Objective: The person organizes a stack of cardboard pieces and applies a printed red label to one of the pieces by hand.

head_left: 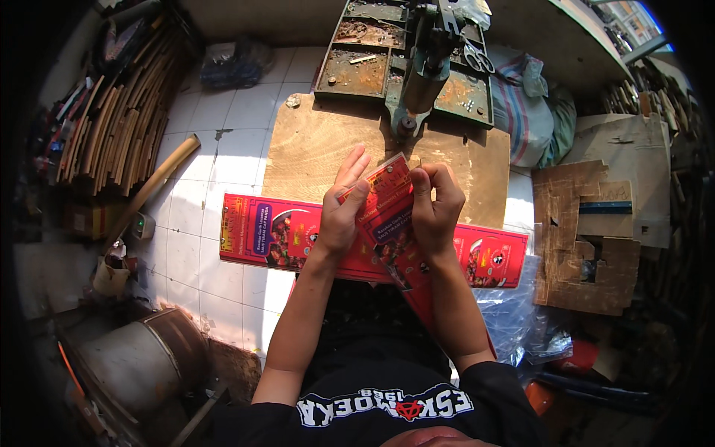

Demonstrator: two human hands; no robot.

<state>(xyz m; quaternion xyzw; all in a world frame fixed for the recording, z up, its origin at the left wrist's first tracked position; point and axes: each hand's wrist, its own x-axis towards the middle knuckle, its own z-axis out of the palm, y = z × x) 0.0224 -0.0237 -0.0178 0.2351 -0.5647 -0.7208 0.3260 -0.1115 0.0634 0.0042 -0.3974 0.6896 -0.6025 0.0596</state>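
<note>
My left hand [341,212] and my right hand [437,205] both grip a long red printed card strip [387,216], held upright and tilted between them above a wooden board [313,156]. Small metal rivets show at the strip's top end. Under my hands a stack of similar red printed cards [261,235] lies flat across my lap and the board's near edge. A green metal press tool [417,74] stands at the far edge of the board, just beyond the strip's tip.
A rusty metal tray [357,59] with small parts sits behind the press. Wooden sticks [119,119] are stacked at the left, a metal pot [134,365] at lower left, cardboard pieces [588,238] and plastic bags [521,313] at the right. White tile floor [194,223].
</note>
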